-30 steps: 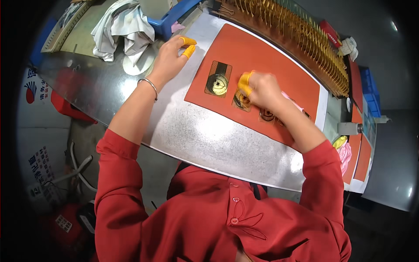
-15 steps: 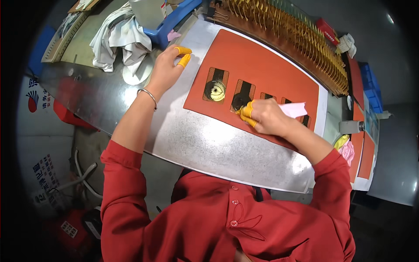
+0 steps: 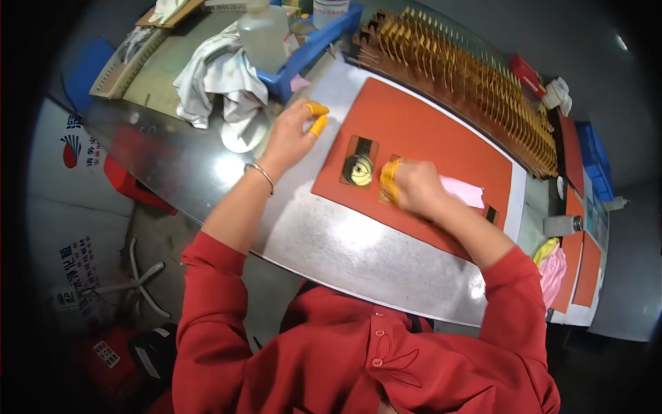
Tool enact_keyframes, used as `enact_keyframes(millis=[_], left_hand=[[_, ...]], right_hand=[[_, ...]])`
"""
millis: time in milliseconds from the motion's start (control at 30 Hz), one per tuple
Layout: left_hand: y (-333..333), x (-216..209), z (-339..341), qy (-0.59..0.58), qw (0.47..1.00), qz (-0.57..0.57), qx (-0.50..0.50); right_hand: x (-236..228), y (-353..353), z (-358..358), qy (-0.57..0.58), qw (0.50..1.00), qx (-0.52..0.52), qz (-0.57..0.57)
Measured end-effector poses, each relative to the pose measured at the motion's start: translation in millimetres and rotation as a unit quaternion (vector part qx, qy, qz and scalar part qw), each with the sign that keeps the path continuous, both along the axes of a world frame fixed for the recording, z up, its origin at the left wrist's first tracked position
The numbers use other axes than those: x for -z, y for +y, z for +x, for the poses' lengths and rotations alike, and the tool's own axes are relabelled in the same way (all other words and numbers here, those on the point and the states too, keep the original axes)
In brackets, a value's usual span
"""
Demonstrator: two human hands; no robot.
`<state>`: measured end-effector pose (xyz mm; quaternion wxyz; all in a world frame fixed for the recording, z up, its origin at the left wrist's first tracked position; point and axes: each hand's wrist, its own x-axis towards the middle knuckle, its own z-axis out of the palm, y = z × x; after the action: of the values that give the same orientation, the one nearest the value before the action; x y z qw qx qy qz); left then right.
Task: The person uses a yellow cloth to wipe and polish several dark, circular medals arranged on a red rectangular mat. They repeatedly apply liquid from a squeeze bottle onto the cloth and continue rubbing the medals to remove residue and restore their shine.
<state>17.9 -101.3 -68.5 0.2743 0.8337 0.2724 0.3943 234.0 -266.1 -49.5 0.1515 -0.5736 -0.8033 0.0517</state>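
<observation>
A: Where is the right hand?

B: Over the orange mat, its fingers curled down onto a partly covered plate. Yellow finger covers wrap the tips.

A: Has it got hold of that plate?

B: I can't tell; the hand hides most of it. A pink cloth sticks out beside the hand, on the wrist side, and whether it is gripped I can't tell either.

A: And the left hand?

B: Held to the left of the mat, near its edge, thumb and forefinger slightly parted, with nothing between them. Those two have yellow covers as well, and there's a bracelet on that wrist.

A: What else is on the mat?

B: A flat plate with a round gold design lies between the two hands, fully in sight. A dark plate shows past the right forearm.

A: And around it?

B: The mat lies on the bench. Beyond its far edge runs a long rack of gold-coloured pieces; a crumpled pale cloth sits beyond the left wrist.
</observation>
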Motion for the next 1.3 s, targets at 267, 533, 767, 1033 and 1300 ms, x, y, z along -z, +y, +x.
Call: enact_keyframes(millis=[267,533,767,1033,1300], left_hand=[[8,-65,-32,-0.175,0.969,0.126,-0.123],[87,-72,-39,-0.202,0.961,0.017,-0.186],[93,-72,-27,-0.105,0.976,-0.059,-0.182],[94,-71,-27,-0.114,0.973,-0.065,-0.191],[99,-65,-28,-0.130,0.968,-0.074,-0.200]], right_hand=[[-94,11,-10,0.436,0.877,0.096,-0.177],[-132,185,-11,0.801,0.585,-0.065,-0.110],[-132,244,-62,0.843,0.518,-0.082,-0.118],[-144,241,-79,0.851,0.514,0.007,-0.107],[-140,246,-79,0.866,0.485,-0.008,-0.124]])
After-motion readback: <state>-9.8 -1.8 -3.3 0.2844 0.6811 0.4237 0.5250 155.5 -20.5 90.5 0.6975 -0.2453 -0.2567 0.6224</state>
